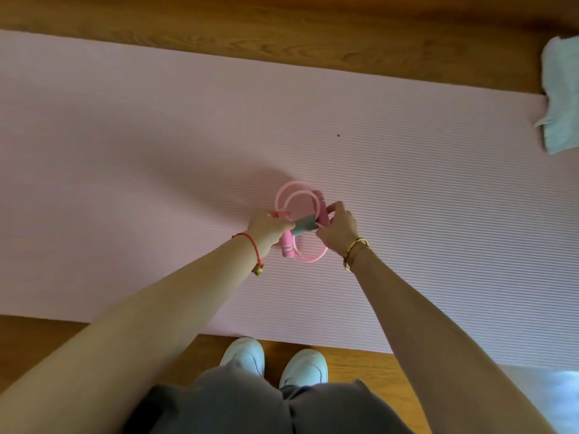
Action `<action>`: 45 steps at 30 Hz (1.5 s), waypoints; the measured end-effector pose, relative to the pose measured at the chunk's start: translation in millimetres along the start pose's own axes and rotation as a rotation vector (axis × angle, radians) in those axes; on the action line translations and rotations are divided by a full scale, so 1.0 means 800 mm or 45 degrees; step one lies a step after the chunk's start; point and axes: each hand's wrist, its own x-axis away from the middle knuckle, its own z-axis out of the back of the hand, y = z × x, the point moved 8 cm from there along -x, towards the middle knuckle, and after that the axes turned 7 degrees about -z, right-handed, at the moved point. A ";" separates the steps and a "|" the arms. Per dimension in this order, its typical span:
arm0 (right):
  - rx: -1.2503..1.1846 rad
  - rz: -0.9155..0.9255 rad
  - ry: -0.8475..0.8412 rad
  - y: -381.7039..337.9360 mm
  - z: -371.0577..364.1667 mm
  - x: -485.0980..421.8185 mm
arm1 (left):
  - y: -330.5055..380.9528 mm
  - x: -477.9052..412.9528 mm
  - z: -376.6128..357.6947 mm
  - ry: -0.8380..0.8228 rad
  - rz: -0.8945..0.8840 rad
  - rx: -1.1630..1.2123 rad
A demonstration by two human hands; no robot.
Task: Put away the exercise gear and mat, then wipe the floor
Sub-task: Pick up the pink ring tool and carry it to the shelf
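Note:
A pink jump rope is coiled in loops above the middle of the pink exercise mat. My left hand grips the coil together with its pink handles, which stick out below the fist. My right hand pinches a grey strap that runs across the coil between the two hands. The mat lies flat and unrolled across the wooden floor.
A pale green cloth lies on the floor at the mat's right end. My white shoes stand on the floor at the mat's near edge. A bright white patch shows at the lower right.

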 end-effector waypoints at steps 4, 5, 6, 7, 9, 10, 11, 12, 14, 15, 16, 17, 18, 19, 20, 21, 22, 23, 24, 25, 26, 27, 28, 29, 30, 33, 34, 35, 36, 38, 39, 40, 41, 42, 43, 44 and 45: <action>-0.163 -0.024 -0.036 -0.011 0.024 0.041 | 0.029 0.041 0.018 -0.045 -0.080 0.001; -0.204 -0.022 -0.054 -0.017 0.032 0.057 | 0.039 0.058 0.023 -0.067 -0.092 0.019; -0.244 -0.012 -0.070 -0.024 0.041 0.074 | 0.050 0.075 0.029 -0.077 -0.109 0.040; -0.276 -0.002 -0.087 -0.034 0.050 0.094 | 0.062 0.094 0.038 -0.068 -0.128 0.049; -0.337 0.022 -0.118 -0.056 0.067 0.133 | 0.083 0.129 0.057 -0.043 -0.151 0.052; -0.366 0.032 -0.133 -0.069 0.076 0.154 | 0.095 0.149 0.067 -0.031 -0.155 0.056; -0.384 0.044 -0.145 -0.083 0.086 0.177 | 0.108 0.171 0.077 -0.018 -0.161 0.065; -0.400 0.063 -0.154 -0.098 0.096 0.201 | 0.123 0.193 0.087 -0.008 -0.170 0.066; -0.415 0.107 -0.170 -0.132 0.120 0.249 | 0.154 0.238 0.105 0.002 -0.198 0.087; -0.420 0.123 -0.180 -0.149 0.132 0.274 | 0.171 0.263 0.115 0.008 -0.210 0.104; -0.429 0.139 -0.188 -0.164 0.144 0.296 | 0.188 0.287 0.123 0.014 -0.226 0.112; -0.435 0.154 -0.197 -0.180 0.156 0.319 | 0.206 0.311 0.131 0.021 -0.251 0.119; -0.445 0.174 -0.208 -0.196 0.167 0.343 | 0.223 0.335 0.140 0.030 -0.278 0.122; -0.454 0.193 -0.222 -0.212 0.178 0.368 | 0.241 0.361 0.150 0.040 -0.309 0.125; -0.467 0.208 -0.238 -0.228 0.188 0.392 | 0.256 0.387 0.160 0.053 -0.340 0.127; -0.487 0.217 -0.254 -0.243 0.197 0.417 | 0.272 0.413 0.171 0.072 -0.372 0.132; -0.520 0.222 -0.275 -0.257 0.206 0.441 | 0.286 0.437 0.182 0.095 -0.401 0.135; -0.559 0.222 -0.303 -0.271 0.213 0.466 | 0.301 0.464 0.194 0.119 -0.431 0.134; -0.603 0.220 -0.329 -0.284 0.220 0.490 | 0.315 0.490 0.206 0.138 -0.460 0.136; -0.645 0.221 -0.351 -0.296 0.226 0.514 | 0.329 0.516 0.216 0.151 -0.489 0.153; -0.675 0.228 -0.371 -0.309 0.232 0.540 | 0.343 0.543 0.227 0.156 -0.514 0.183; -0.699 0.232 -0.385 -0.320 0.237 0.561 | 0.356 0.566 0.234 0.154 -0.539 0.214; -0.715 0.238 -0.393 -0.332 0.242 0.582 | 0.368 0.589 0.244 0.152 -0.567 0.243; -0.716 0.250 -0.398 -0.345 0.247 0.608 | 0.380 0.616 0.255 0.153 -0.595 0.277; -0.710 0.265 -0.399 -0.358 0.251 0.632 | 0.390 0.641 0.267 0.156 -0.620 0.311; -0.676 0.358 -0.387 -0.398 0.264 0.696 | 0.412 0.708 0.302 0.188 -0.684 0.422; -0.651 0.394 -0.387 -0.411 0.267 0.718 | 0.414 0.729 0.314 0.204 -0.694 0.444; -0.625 0.426 -0.390 -0.422 0.269 0.740 | 0.415 0.751 0.325 0.224 -0.702 0.464; -0.600 0.452 -0.393 -0.432 0.270 0.762 | 0.415 0.773 0.336 0.242 -0.712 0.487; -0.559 0.509 -0.388 -0.451 0.271 0.800 | 0.412 0.811 0.355 0.285 -0.740 0.544; -0.537 0.551 -0.386 -0.461 0.271 0.822 | 0.408 0.831 0.366 0.318 -0.756 0.566; -0.513 0.589 -0.391 -0.470 0.268 0.843 | 0.403 0.850 0.377 0.355 -0.764 0.587; -0.494 0.623 -0.402 -0.478 0.265 0.864 | 0.398 0.868 0.387 0.392 -0.771 0.610; -0.476 0.653 -0.414 -0.487 0.260 0.885 | 0.394 0.886 0.397 0.433 -0.779 0.638; -0.457 0.680 -0.427 -0.495 0.253 0.905 | 0.389 0.904 0.410 0.475 -0.791 0.662; -0.436 0.703 -0.441 -0.503 0.245 0.924 | 0.384 0.921 0.422 0.521 -0.797 0.683; -0.416 0.718 -0.459 -0.511 0.235 0.941 | 0.377 0.939 0.437 0.571 -0.796 0.704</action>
